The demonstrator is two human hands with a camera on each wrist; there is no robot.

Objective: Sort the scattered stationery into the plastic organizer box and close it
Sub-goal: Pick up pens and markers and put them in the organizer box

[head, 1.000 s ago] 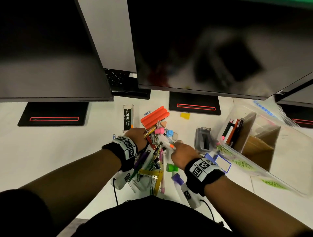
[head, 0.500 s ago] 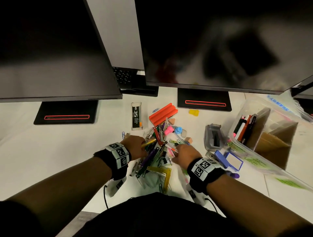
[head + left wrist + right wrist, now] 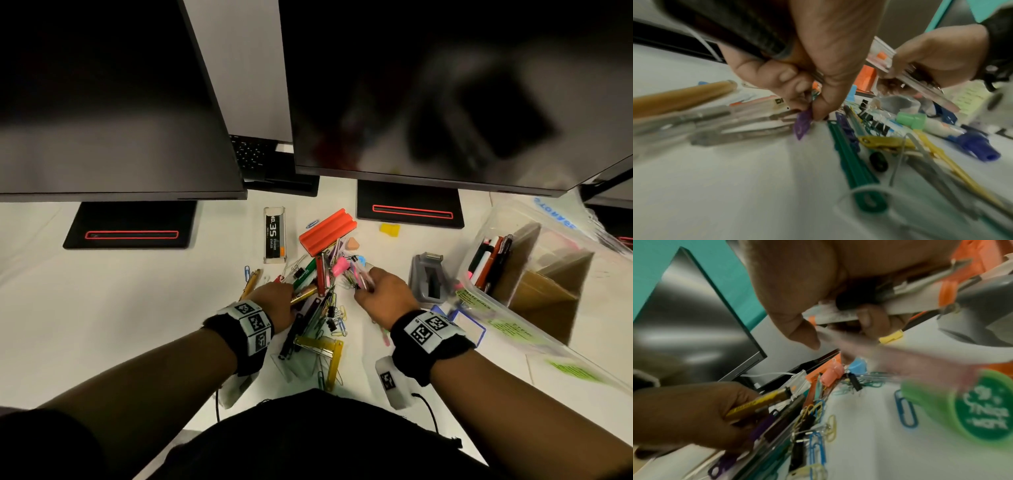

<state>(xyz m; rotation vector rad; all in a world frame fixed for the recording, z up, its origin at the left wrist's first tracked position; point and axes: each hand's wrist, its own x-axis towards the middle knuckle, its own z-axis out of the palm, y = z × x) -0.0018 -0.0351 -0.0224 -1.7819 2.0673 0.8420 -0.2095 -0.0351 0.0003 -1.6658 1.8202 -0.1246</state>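
Plastic organizer box (image 3: 534, 318): clear, lid open, on the white desk (image 3: 102, 308) at far right; one compartment already holds upright pens and markers.

Stationery pile (image 3: 318, 301): centre of desk, well apart from the box. Pens, paper clips, binder clips, yellow set square (image 3: 325, 349), orange holder (image 3: 327, 229), staples box (image 3: 274, 234); grey tape dispenser (image 3: 428, 279) lies between pile and box.

Right hand (image 3: 383, 294): fingers curled round a bundle of pens (image 3: 859, 316).

Left hand (image 3: 274, 301): fingers closed on a gold pen (image 3: 303, 295), and seemingly others beneath it.

Step in hand, as judged: gathering pens by the handful. To do it well, align the barrels parallel before lifting, shake loose any clips caught among them, carry the bundle over the dispenser, and drop it tips-down into the pen compartment. Small clips are best swept up separately afterward.
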